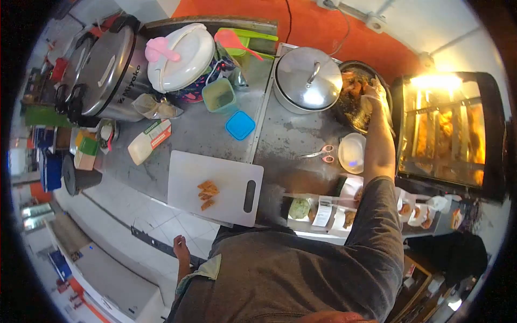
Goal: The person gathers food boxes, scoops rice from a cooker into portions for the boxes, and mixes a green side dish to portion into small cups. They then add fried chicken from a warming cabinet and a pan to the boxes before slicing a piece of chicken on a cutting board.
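My right hand (372, 92) reaches into a dark round pan (344, 116) at the back right, over reddish-brown pieces of food (353, 83). It looks covered by a clear glove; its fingers are too blurred to tell whether they grip anything. Down at my side, off the counter, my left hand (181, 247) hangs with its fingers slightly curled and nothing seen in it. On the white cutting board (186, 185) lie several orange-brown strips of food (207, 188).
A lidded steel pot (301, 81) is left of the pan; a lit glass oven (441, 129) is right. Scissors (326, 154), a white bowl (351, 153), a blue lid (240, 125), a green container (219, 96) and a large Miyako cooker (110, 72) stand around.
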